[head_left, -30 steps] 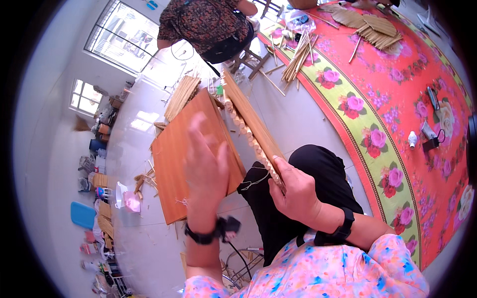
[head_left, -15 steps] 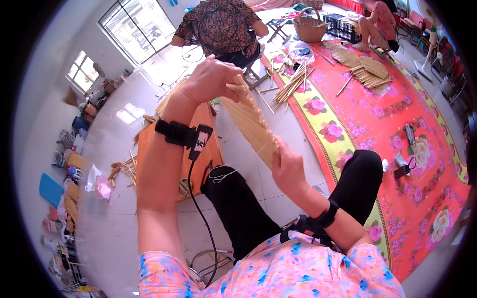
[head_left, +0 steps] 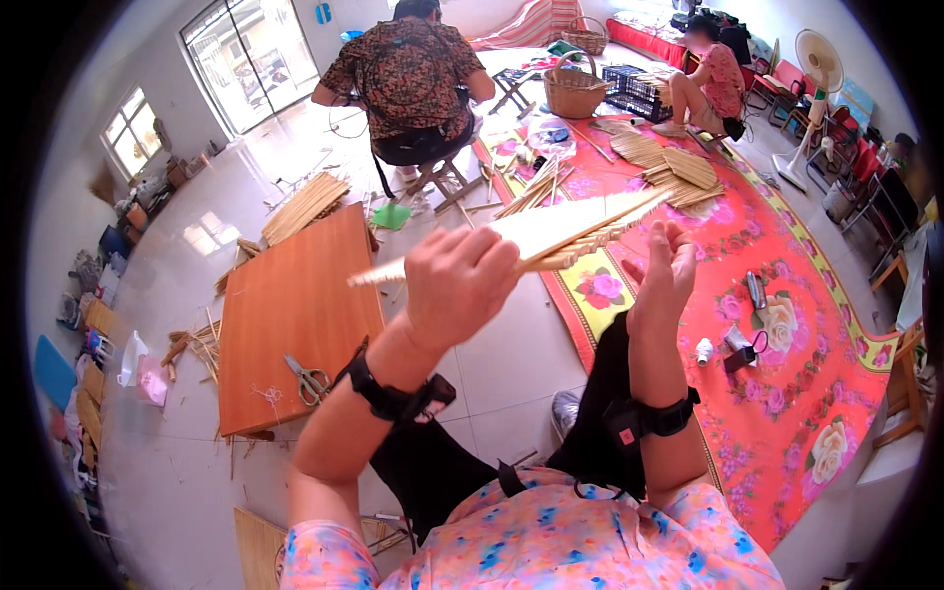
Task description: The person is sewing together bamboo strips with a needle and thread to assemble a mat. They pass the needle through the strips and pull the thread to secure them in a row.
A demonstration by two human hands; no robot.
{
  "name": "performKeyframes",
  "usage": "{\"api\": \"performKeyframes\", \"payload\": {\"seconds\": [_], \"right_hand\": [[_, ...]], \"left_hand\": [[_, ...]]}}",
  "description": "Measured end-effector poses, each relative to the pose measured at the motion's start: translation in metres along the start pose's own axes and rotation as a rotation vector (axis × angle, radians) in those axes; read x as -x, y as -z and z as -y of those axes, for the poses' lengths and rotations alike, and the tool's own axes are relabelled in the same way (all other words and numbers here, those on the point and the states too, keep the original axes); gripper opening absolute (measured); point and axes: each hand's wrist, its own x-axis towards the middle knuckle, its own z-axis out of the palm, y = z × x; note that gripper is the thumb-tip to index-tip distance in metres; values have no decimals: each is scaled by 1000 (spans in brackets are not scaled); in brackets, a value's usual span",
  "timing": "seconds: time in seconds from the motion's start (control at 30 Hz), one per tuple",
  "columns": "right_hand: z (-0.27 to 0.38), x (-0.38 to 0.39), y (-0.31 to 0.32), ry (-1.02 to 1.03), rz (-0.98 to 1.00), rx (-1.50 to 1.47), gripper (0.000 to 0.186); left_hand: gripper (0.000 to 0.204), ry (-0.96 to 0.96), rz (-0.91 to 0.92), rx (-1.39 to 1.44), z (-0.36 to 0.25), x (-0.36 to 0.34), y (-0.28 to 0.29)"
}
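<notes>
A flat panel of pale straw stalks (head_left: 580,228), bound side by side, slants up to the right in front of me, with thicker rounded stalk ends along its lower edge. My left hand (head_left: 460,283) is closed round it left of its middle, and a thin end sticks out beyond the fist. Just below the panel's right tip, my right hand (head_left: 663,277) is raised with thumb and fingers apart, seemingly not touching it. Both wrists wear black straps.
Scissors (head_left: 309,382) and white thread lie on the low orange table (head_left: 295,305) at left. A floral red mat (head_left: 767,413) covers the right, bearing straw panels (head_left: 678,169). One person (head_left: 418,84) sits ahead; another (head_left: 716,87) sits far right. A wicker basket (head_left: 575,93) stands between them.
The straw panel has swung from steep, falling to the right, to a shallow slant rising to the right. My left hand came lower; my right hand let go and moved right and up.
</notes>
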Motion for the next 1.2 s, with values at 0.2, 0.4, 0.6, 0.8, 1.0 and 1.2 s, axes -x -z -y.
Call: {"api": "performKeyframes", "payload": {"seconds": [0.2, 0.4, 0.6, 0.8, 1.0, 1.2], "right_hand": [[-11, 24, -1, -255, 308, -219, 48], [-34, 19, 6, -419, 484, -14, 33], [-51, 17, 17, -579, 615, 26, 29], [-45, 19, 14, -577, 794, 42, 32], [-50, 27, 13, -524, 991, 212, 37], [-44, 41, 5, -513, 970, 281, 34]], "left_hand": [[25, 208, -177, 103, -76, 50, -35], [31, 398, -126, 128, -115, 87, -51], [40, 503, 18, 290, -132, 104, -38], [45, 512, 113, 344, -137, 122, -43], [50, 466, 69, 382, -152, 134, -47], [57, 438, 73, 459, -145, 142, -44]]}}
